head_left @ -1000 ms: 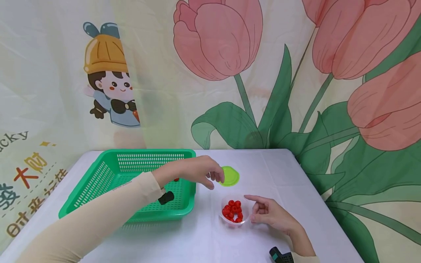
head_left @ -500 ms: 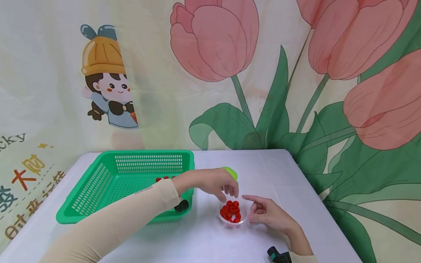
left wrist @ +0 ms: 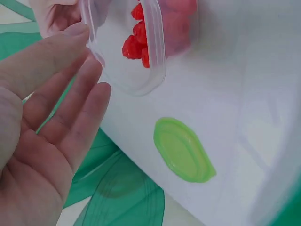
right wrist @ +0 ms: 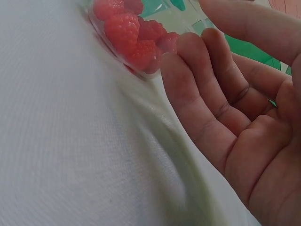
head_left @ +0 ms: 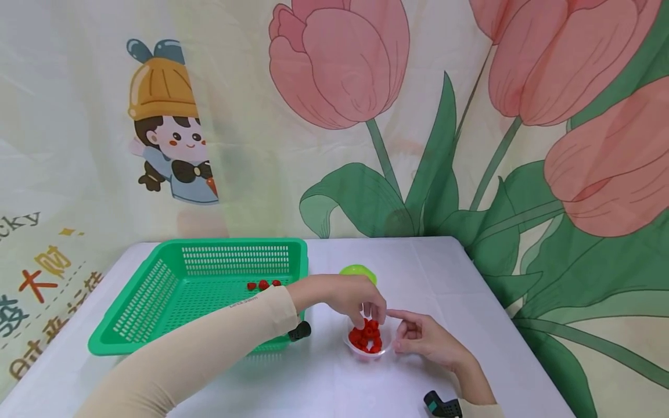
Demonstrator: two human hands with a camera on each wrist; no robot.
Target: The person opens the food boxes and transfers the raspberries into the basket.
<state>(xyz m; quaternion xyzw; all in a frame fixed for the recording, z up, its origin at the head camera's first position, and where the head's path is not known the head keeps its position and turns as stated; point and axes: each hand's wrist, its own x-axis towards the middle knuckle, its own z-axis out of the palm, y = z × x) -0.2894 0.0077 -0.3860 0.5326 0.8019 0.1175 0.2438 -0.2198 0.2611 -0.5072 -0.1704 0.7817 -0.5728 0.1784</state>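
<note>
A clear plastic container (head_left: 366, 355) of red raspberries (right wrist: 123, 34) stands on the white table. My left hand (head_left: 355, 297) is over its far rim with fingers pointing down and relaxed. In the left wrist view, nothing is between the left hand's (left wrist: 51, 127) thumb and fingers. At the container's right side, my right hand (head_left: 431, 342) has its index finger stretched along the rim and its fingertips against the wall. Loosely bent fingers of the right hand (right wrist: 235, 108) appear beside the berries in the right wrist view.
A green plastic basket (head_left: 172, 247) stands left of the container, with several raspberries (head_left: 263, 284) inside near its right end. Behind the left hand lies a lime-green lid (head_left: 358, 270). A printed tulip cloth (head_left: 245, 145) hangs behind the table.
My left hand has moved from above the basket's right edge rightward and down to the container. The basket's raspberries have come into sight. My right hand has stayed beside the container.
</note>
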